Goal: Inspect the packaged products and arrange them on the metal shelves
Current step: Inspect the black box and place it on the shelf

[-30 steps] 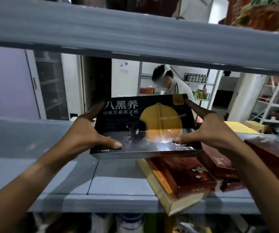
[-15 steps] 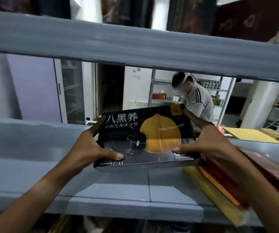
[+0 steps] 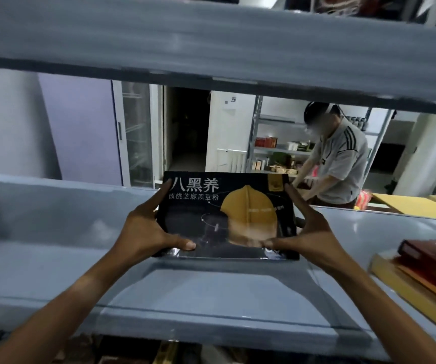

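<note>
Both hands gripped black box (image 3: 227,214): left hand (image 3: 145,229) at left edge, right hand (image 3: 314,232) at right, thumbs on lid. Box carried leftward since a second ago, clear of red boxes (image 3: 429,261), now above bare metal shelf (image 3: 53,258), near edge seemingly just touching. Judged: ready for set-down.

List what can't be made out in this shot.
- Head view: underside of the black box, hidden by its own face; whether it rests on the shelf is unclear.
- Left hand and right hand: fingers behind the box hidden.
- Red boxes: cut off by the right edge.
- Small print on the box: blurred by glare.
</note>
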